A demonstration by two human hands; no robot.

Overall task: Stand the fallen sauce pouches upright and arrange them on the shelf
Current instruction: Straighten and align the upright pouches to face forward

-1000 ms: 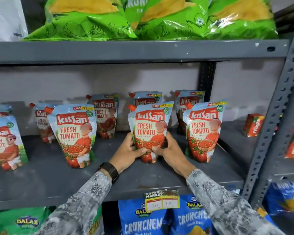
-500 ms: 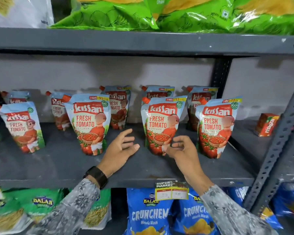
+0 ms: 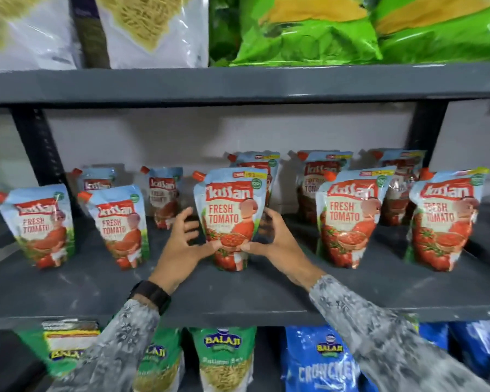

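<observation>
Steadying the glossy red-and-blue tomato sauce pouch [image 3: 232, 219] at the grey metal shelf's [image 3: 238, 301] six o'clock edge, left hand [image 3: 181, 247] and right hand [image 3: 272, 244] each grip its lower sides, thumbs pinching; best settle the base flat, label forward, before letting go.

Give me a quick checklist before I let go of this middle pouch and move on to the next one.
1. Middle ketchup pouch upright, label facing out: ok.
2. Left hand and right hand on its lower sides: thumbs touch the front; full grip cannot tell.
3. Pouch base flat on the shelf: cannot tell, hands cover part of it.
4. Front row in view standing, including the far-left pouch and far-right pouch: ok.
5. Even spacing: not ok, the gap to the pouch on the right looks wider than the gap between the two right pouches.
6. Back row upright: looks ok, partly hidden.
</observation>
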